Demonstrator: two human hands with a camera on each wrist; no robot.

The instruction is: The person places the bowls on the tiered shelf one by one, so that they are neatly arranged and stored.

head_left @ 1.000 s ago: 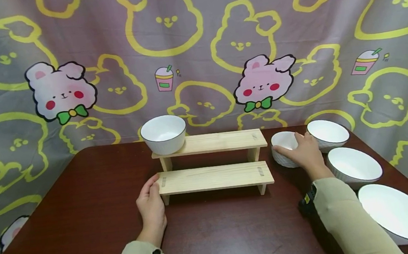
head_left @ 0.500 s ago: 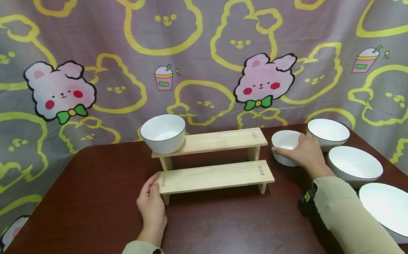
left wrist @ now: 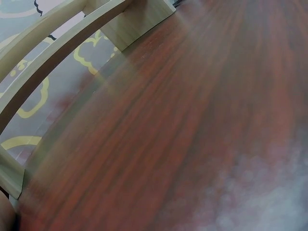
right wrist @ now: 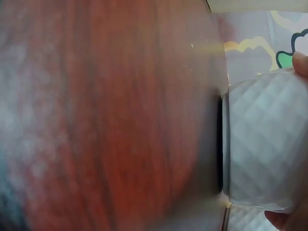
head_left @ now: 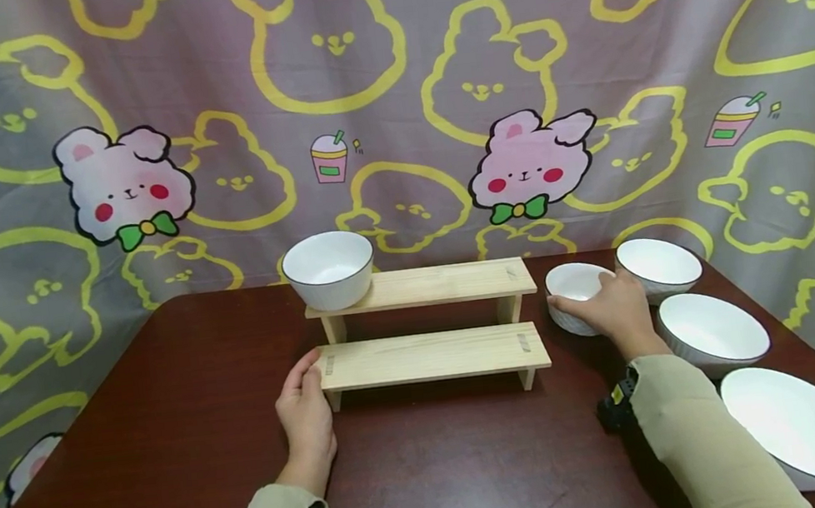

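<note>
My right hand (head_left: 618, 310) grips a small white bowl (head_left: 573, 327) by its sides, thumb on the near left and fingers on the far right. In the right wrist view the bowl (right wrist: 269, 144) shows a quilted diamond pattern, with fingertips at both sides. To its left stands a two-tier wooden shelf (head_left: 430, 356). My left hand (head_left: 305, 416) holds the left end of the lower tier; part of its grip is hidden. A larger white bowl (head_left: 331, 292) with a dark rim sits on the left end of the upper tier. The left wrist view catches the shelf's wooden legs (left wrist: 139, 21).
Along the table's right side stand three more white bowls: a far one (head_left: 658, 263), a middle one (head_left: 714, 328) and a large near one (head_left: 797, 423), close to my right forearm. A patterned curtain (head_left: 392, 121) hangs behind the dark brown table (head_left: 462, 466).
The fingers of my right hand have drawn in slightly at the small bowl's rim. My left hand stays at the shelf end, and the bowls stand where they were.
</note>
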